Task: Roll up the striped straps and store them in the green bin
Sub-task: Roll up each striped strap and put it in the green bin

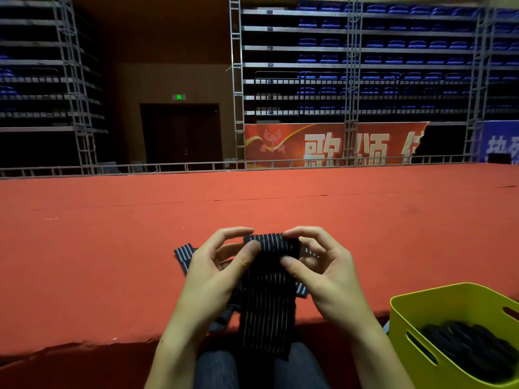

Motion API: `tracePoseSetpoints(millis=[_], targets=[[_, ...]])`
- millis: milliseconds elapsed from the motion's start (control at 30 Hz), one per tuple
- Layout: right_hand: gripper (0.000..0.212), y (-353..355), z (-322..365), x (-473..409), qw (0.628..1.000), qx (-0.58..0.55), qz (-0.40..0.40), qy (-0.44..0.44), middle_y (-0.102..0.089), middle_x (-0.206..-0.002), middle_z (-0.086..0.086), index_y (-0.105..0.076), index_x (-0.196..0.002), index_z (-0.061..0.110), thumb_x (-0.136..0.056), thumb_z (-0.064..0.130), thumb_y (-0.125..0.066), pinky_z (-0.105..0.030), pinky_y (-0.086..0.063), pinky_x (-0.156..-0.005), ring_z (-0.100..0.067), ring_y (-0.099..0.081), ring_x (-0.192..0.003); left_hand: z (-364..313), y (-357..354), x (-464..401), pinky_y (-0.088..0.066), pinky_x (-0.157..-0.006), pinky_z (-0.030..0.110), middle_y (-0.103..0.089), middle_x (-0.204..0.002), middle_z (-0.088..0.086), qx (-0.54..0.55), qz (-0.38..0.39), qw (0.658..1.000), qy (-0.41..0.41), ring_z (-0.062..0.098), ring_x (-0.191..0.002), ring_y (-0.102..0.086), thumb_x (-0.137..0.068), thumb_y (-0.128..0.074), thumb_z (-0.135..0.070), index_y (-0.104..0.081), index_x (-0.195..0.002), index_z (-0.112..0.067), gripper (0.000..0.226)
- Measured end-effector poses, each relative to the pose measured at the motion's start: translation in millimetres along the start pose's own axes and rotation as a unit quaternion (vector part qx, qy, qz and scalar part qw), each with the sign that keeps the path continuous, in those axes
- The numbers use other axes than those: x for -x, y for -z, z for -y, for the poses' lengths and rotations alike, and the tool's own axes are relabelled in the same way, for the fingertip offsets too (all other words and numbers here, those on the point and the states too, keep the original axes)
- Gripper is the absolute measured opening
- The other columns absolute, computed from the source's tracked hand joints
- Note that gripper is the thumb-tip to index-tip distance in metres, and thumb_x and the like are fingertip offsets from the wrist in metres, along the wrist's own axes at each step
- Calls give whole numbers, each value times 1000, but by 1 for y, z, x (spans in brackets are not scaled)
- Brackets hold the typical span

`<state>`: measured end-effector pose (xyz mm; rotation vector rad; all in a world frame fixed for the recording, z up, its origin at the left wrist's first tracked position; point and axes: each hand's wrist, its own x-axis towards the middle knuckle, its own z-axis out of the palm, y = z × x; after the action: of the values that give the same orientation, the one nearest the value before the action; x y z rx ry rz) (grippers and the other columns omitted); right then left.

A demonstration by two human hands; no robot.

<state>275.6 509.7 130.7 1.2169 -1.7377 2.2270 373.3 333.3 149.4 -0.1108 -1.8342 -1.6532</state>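
A black strap with thin white stripes (266, 310) hangs down over the red stage edge toward my lap. Its top end is turned into a small roll (271, 244). My left hand (222, 265) pinches the roll's left end between thumb and fingers. My right hand (317, 262) pinches its right end the same way. More striped straps (184, 252) lie on the red carpet behind my hands, partly hidden. The green bin (404, 313) stands at the lower right and holds several dark rolled straps (471, 346).
The red carpeted stage (252, 203) stretches far ahead, with a metal rail along its far edge. My knees in dark trousers (216, 369) sit below the stage edge. Scaffold towers and blue seating stand in the background.
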Motion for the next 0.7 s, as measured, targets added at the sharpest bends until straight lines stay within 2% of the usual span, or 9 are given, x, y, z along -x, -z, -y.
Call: tracePoseSetpoints(millis=[133,233,300,367,467,533,600,700], targets=[[36,-2,1,1,1000,20,5,6,-76,-115,-5,-72,-111,20,-94,-11,-72,-57,-59,-87,-30,-73,-97,1,-2,0,-58,-81,20,-83,-110,5,10,-9,1000,-15,17,-105,-79,-90,-78,-25,-76,-118,-15,30],[42,0,0,2,1000,19,15,-8,-77,-118,-6,-72,-116,24,-95,-13,-70,-52,-60,-88,-29,-75,-102,2,0,1,-59,-84,20,-82,-112,6,18,-1,999,-29,17,-106,-79,-92,-77,-14,-74,-121,-13,29],[41,1,1,3,999,1,19,-31,-78,-118,-7,-71,-124,31,-96,1,-75,-44,-63,-84,-27,-77,-103,3,2,1,-59,-88,21,-81,-115,5,17,6,999,-39,17,-111,-77,-93,-76,-5,-73,-121,-11,29],[33,-2,4,2,998,-1,10,-58,-79,-111,-8,-71,-126,33,-96,25,-82,-39,-64,-75,-23,-78,-98,4,5,1,-58,-93,22,-80,-119,4,1,18,998,-55,18,-115,-76,-94,-74,3,-72,-120,-10,29],[31,-5,3,1,997,20,-2,-74,-79,-89,-5,-73,-120,28,-93,42,-74,-33,-57,-63,-15,-75,-81,6,6,1,-58,-96,26,-78,-124,3,-20,43,996,-75,20,-119,-75,-95,-72,10,-72,-120,-10,32],[28,-5,2,1,998,15,-3,-63,-78,-85,-3,-74,-119,26,-94,39,-73,-30,-53,-60,-13,-72,-75,6,6,2,-58,-97,27,-78,-127,3,-18,49,996,-76,22,-120,-74,-94,-71,12,-71,-118,-11,33],[26,-3,5,2,999,3,-4,-49,-79,-90,-6,-75,-120,24,-95,33,-73,-27,-54,-60,-14,-74,-77,7,6,4,-59,-95,26,-77,-129,3,-8,47,997,-66,22,-121,-74,-93,-72,13,-71,-118,-10,34],[29,-1,6,3,999,-13,1,-32,-80,-100,-12,-73,-124,23,-95,26,-74,-36,-60,-65,-23,-78,-88,7,7,4,-61,-91,31,-77,-128,7,21,53,998,-39,25,-118,-76,-90,-78,4,-69,-125,-10,38]])
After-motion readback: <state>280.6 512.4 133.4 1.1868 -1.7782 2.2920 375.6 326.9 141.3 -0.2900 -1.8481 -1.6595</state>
